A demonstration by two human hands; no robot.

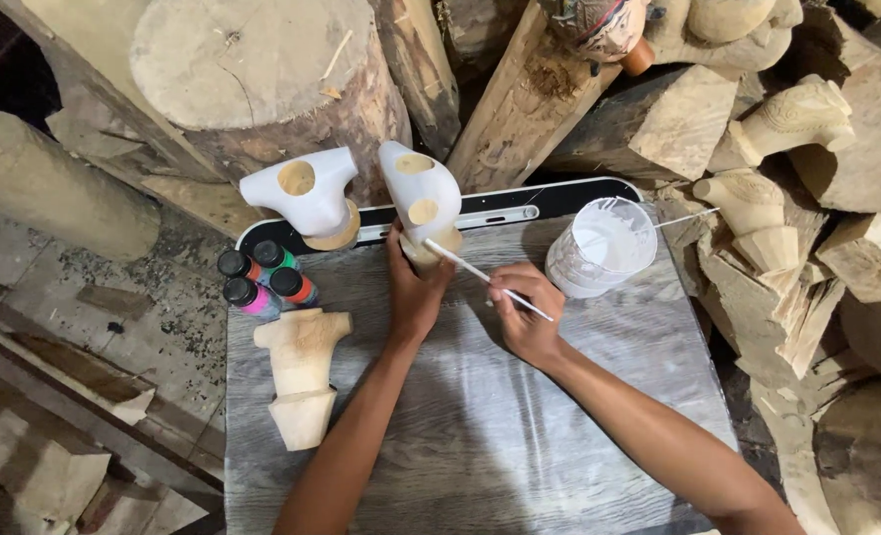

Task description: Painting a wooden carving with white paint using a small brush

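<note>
Left hand (413,297), grip clamped on base of white-painted carving (421,198), steadies it upright on desk (480,436). Right hand (525,317), grip pinching brush (485,275), tip at base; paint cup (604,246) near.

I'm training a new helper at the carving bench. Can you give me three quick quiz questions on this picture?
1. True or false: the left hand steadies the white-painted carving by its unpainted base.
2. What does the right hand hold? A) chisel B) thin brush C) paint bottle
3. What colour is the paint in the cup?

Key: 1 true; 2 B; 3 white.
</note>
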